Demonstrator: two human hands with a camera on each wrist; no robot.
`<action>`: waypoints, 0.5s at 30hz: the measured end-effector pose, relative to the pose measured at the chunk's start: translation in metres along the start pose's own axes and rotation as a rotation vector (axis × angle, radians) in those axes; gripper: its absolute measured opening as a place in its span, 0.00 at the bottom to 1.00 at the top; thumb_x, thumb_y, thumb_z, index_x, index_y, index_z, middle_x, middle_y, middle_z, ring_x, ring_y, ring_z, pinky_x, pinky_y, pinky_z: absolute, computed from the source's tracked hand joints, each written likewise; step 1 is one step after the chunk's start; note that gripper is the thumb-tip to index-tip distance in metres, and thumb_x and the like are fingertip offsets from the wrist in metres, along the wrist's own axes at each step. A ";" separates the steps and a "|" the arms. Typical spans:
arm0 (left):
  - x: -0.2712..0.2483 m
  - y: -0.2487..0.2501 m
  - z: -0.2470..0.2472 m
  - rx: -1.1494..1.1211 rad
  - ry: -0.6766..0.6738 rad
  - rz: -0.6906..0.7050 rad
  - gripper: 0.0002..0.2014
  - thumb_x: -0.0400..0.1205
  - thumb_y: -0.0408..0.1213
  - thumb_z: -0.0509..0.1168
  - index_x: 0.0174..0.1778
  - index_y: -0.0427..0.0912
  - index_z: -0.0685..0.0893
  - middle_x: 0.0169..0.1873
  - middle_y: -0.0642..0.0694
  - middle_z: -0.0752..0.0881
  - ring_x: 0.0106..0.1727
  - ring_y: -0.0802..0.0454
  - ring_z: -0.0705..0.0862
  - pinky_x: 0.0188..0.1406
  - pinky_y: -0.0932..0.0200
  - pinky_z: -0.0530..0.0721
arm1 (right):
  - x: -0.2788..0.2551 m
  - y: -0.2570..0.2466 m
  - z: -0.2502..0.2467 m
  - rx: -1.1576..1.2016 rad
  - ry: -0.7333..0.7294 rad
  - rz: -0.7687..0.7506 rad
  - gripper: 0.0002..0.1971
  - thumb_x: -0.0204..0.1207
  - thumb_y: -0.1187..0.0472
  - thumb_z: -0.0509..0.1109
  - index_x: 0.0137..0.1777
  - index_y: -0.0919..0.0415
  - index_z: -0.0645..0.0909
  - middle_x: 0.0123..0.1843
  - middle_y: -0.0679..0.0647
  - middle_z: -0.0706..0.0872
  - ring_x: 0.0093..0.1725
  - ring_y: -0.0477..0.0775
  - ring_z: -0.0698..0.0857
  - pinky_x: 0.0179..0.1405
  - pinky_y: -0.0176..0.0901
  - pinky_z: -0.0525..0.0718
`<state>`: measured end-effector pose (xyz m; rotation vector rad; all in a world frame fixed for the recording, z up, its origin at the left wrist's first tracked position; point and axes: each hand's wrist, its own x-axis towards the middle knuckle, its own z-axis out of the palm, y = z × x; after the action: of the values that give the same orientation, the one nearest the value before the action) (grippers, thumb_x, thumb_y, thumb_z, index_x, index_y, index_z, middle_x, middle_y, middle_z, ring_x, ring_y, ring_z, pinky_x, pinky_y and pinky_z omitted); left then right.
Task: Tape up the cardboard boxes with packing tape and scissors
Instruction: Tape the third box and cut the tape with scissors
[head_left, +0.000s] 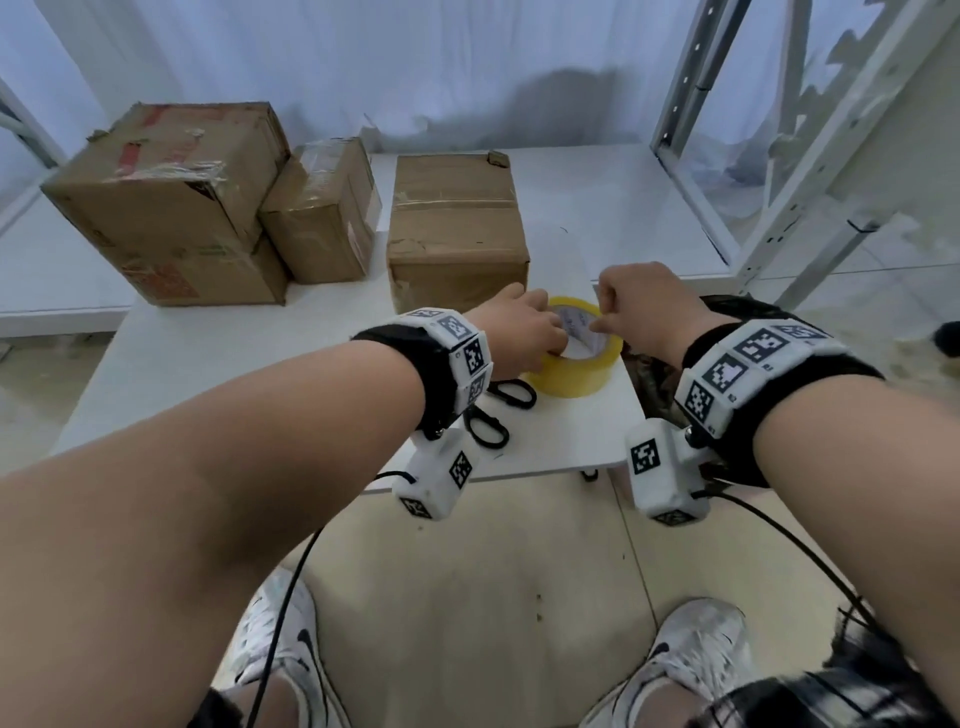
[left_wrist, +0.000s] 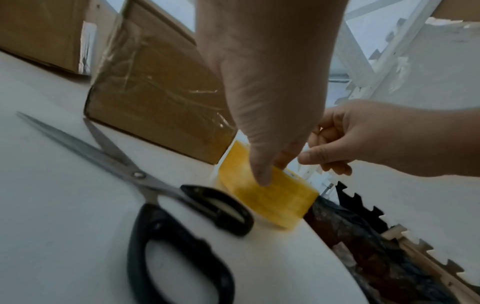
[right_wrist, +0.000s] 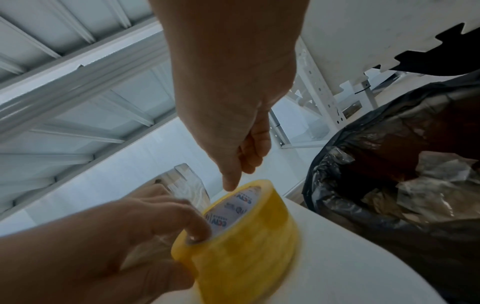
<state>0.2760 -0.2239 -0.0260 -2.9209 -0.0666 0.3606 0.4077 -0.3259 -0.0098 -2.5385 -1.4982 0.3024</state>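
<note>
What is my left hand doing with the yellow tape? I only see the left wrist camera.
Observer: In the right wrist view, your left hand grips the tape roll with one finger tucked inside it.
Operator: What's inside the roll?
Observer: A white core with blue and red print.
Operator: Where's my other hand?
Observer: The right hand has one fingertip down at the roll's top rim.

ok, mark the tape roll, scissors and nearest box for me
tape roll (right_wrist: 249, 242): right wrist view, yellow outer band.
scissors (left_wrist: 179, 242): left wrist view, black handle.
nearest box (head_left: 457, 228): head view, top face.
</note>
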 end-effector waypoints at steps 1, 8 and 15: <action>-0.002 -0.002 -0.005 -0.021 0.008 0.009 0.16 0.87 0.45 0.57 0.70 0.50 0.75 0.64 0.52 0.78 0.67 0.46 0.68 0.61 0.52 0.65 | 0.002 -0.002 -0.003 -0.005 0.027 0.001 0.13 0.76 0.60 0.74 0.35 0.58 0.74 0.39 0.52 0.78 0.48 0.57 0.78 0.45 0.44 0.71; -0.057 -0.032 -0.058 -0.447 0.013 -0.037 0.11 0.85 0.46 0.61 0.58 0.46 0.79 0.48 0.54 0.78 0.54 0.54 0.73 0.54 0.60 0.70 | 0.003 -0.037 -0.030 0.071 0.152 -0.023 0.12 0.83 0.58 0.66 0.47 0.68 0.82 0.51 0.65 0.85 0.54 0.64 0.81 0.50 0.49 0.75; -0.129 -0.066 -0.067 -0.927 0.106 -0.373 0.12 0.85 0.49 0.60 0.48 0.43 0.80 0.41 0.52 0.79 0.42 0.56 0.76 0.44 0.60 0.76 | -0.010 -0.097 -0.046 0.221 0.117 -0.206 0.07 0.76 0.69 0.69 0.39 0.59 0.76 0.44 0.56 0.82 0.46 0.58 0.82 0.47 0.45 0.80</action>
<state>0.1665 -0.1804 0.0814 -3.6795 -0.9905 0.1167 0.3334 -0.2905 0.0606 -2.1736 -1.5700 0.2672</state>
